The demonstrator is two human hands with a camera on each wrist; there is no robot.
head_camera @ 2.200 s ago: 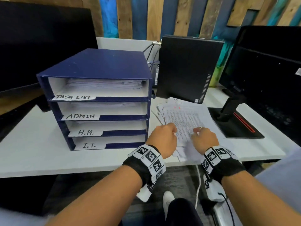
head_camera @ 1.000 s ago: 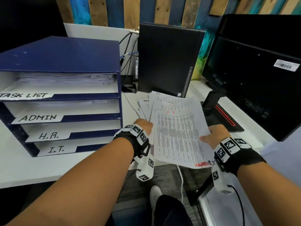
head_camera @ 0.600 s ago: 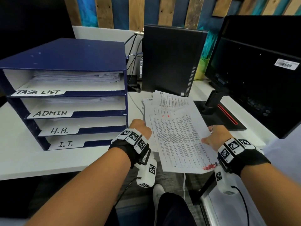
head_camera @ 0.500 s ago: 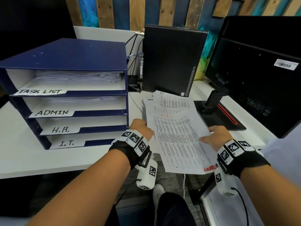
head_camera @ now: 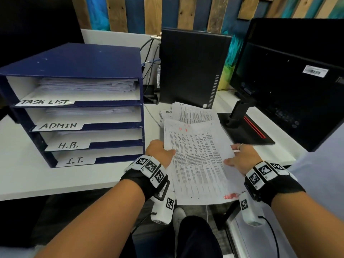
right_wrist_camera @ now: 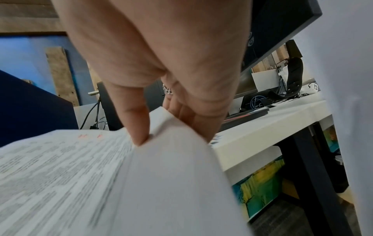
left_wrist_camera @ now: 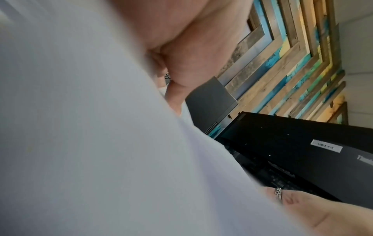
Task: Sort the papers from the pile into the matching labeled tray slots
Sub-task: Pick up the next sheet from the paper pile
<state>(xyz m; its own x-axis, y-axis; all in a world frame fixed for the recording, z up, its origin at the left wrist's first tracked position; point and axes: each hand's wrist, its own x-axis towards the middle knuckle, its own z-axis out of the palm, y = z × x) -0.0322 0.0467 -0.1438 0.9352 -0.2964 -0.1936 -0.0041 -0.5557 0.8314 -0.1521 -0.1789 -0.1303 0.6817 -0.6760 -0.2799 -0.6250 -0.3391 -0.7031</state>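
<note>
I hold one printed sheet [head_camera: 197, 162], with red marks near its top, between both hands above the desk's front edge. My left hand [head_camera: 161, 151] pinches its left edge, thumb on top. My right hand [head_camera: 240, 157] pinches its right edge; in the right wrist view the thumb [right_wrist_camera: 135, 118] presses the sheet [right_wrist_camera: 70, 175] against the fingers beneath. The paper pile [head_camera: 188, 113] lies on the desk just behind the held sheet. The blue tray [head_camera: 78, 60] stands at the left, slots labeled TASK LIST [head_camera: 44, 102], ADMIN [head_camera: 57, 125], H.R. [head_camera: 68, 145] and I.T. [head_camera: 75, 161].
A black computer tower [head_camera: 193, 67] stands behind the pile. A black monitor [head_camera: 290, 84] on its stand [head_camera: 243, 129] fills the right. Cables [head_camera: 149, 58] hang between tray and tower. The white desk [head_camera: 24, 170] has bare surface left of my hands.
Both hands lifted the top sheet off the pile, pulled it toward me and now hold it at both sides. Over the last half second it has hardly moved.
</note>
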